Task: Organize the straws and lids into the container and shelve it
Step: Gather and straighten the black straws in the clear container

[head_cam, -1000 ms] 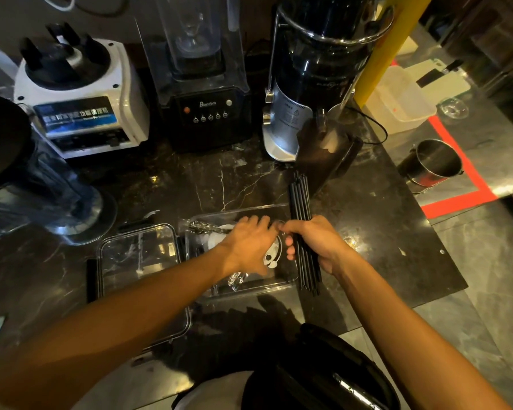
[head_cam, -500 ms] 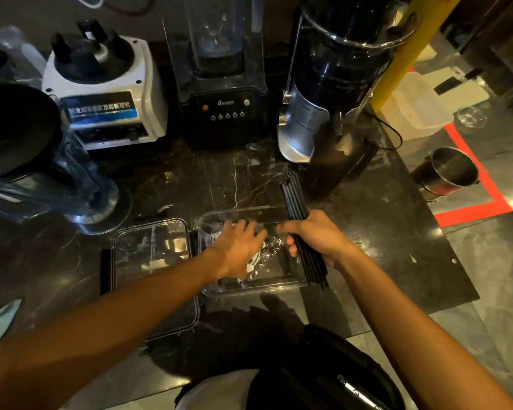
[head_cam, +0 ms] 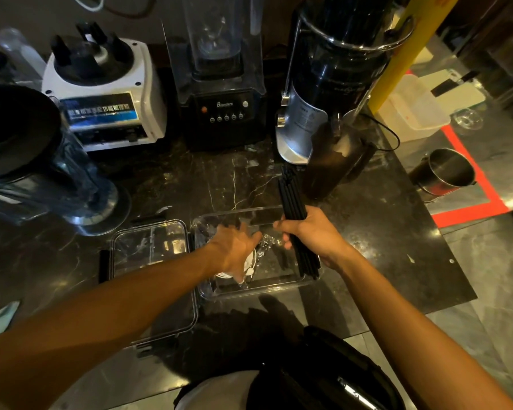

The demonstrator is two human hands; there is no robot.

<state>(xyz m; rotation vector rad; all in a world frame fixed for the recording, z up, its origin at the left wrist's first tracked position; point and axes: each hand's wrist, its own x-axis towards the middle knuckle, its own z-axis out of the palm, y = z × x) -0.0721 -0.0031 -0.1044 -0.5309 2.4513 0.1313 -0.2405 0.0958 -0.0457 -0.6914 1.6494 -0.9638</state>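
While the right hand (head_cam: 314, 236) grips a bundle of black straws (head_cam: 293, 208) over the clear container (head_cam: 279, 287) on the dark surface (head_cam: 382, 232), the left hand (head_cam: 234, 250) presses wrapped lids (head_cam: 253, 260) inside, fingers spread; closing with the container's lid (head_cam: 148, 253) and shelving remain.

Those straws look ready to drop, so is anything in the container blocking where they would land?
Partly. The left hand rests inside the clear container on wrapped lids. The black straws in the right hand sit over its right side, which looks open.
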